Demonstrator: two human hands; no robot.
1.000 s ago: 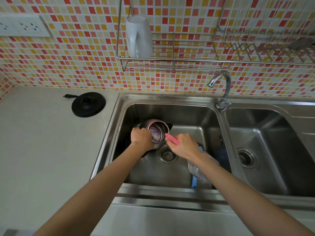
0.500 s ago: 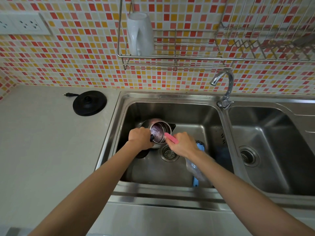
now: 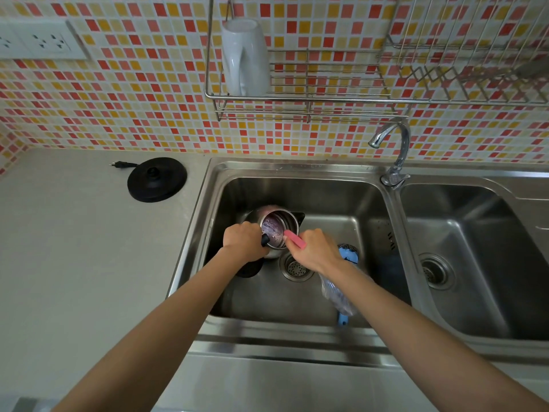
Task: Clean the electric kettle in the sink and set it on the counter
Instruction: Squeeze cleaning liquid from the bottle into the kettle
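Down in the left basin of the sink, the left hand is clenched around the black handle of the electric kettle, which is tipped so its open mouth faces the camera. The right hand grips a pink handle, whose far end reaches into the kettle's mouth (what sits on that end is hidden inside). The kettle's steel interior looks speckled and purplish. Just below the kettle lies the basin's drain strainer, and beside the right wrist a blue-handled brush rests on the basin floor, partly under a clear wrapper. Out on the grey counter to the left, well apart from the sink, sits the kettle's round black base with its plug lying beside it. A curved tap stands between the two basins, and above, on the tiled wall, a wire rack holds an upturned white mug.
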